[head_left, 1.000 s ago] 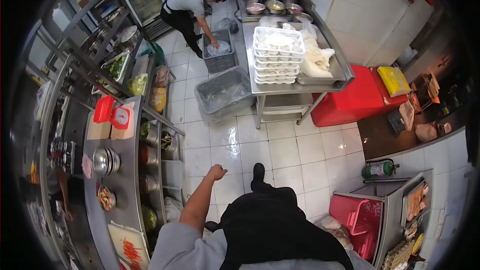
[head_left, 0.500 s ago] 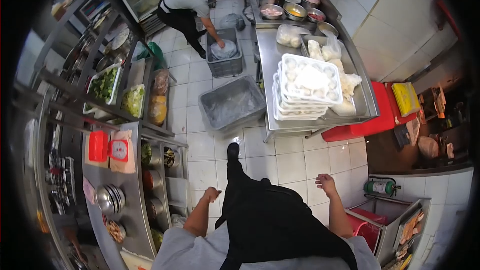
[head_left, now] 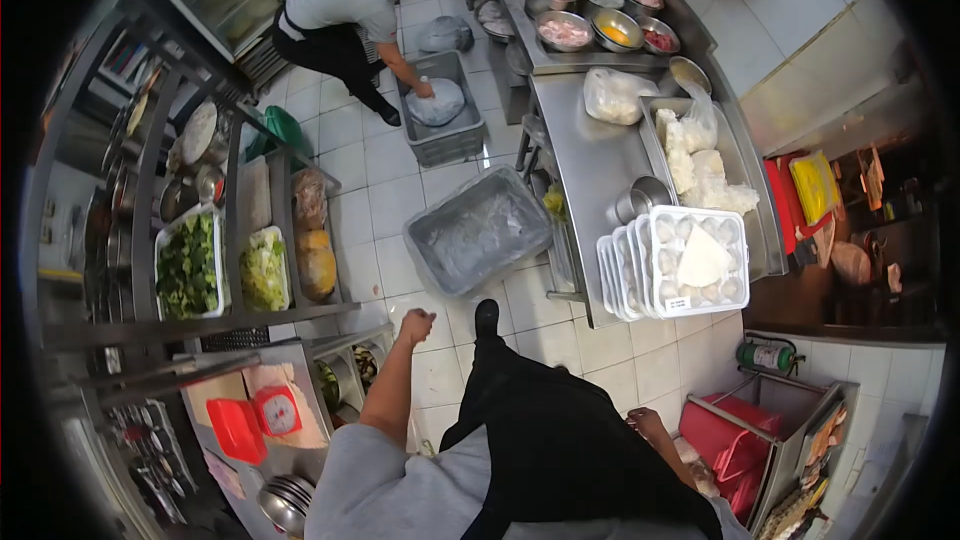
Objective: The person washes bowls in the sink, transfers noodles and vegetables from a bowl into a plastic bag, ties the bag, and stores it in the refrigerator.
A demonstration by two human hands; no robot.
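My left hand [head_left: 417, 325] hangs in the air over the floor tiles, its fingers curled into a loose fist with nothing visible in them. An empty-looking grey plastic crate [head_left: 437, 280] lies on the floor just ahead of it. My right hand [head_left: 648, 423] is low at my side by the black apron [head_left: 580, 430], fingers loosely bent and apart, holding nothing that I can see. To the front right, stacked white trays of round pale pieces under film [head_left: 672, 265] stand at the corner of the steel table [head_left: 585, 180].
A co-worker [head_left: 345, 5] bends over another grey crate [head_left: 450, 150], a hand on a clear bag [head_left: 436, 102]. Shelves with greens [head_left: 190, 265] and a red scale [head_left: 277, 410] line the left. A red bin [head_left: 740, 435] and fire extinguisher [head_left: 768, 355] are at right.
My view has moved forward and turned, so the crate and tray stack sit nearer. My left arm has swung forward, and my right hand has swung back toward my side.
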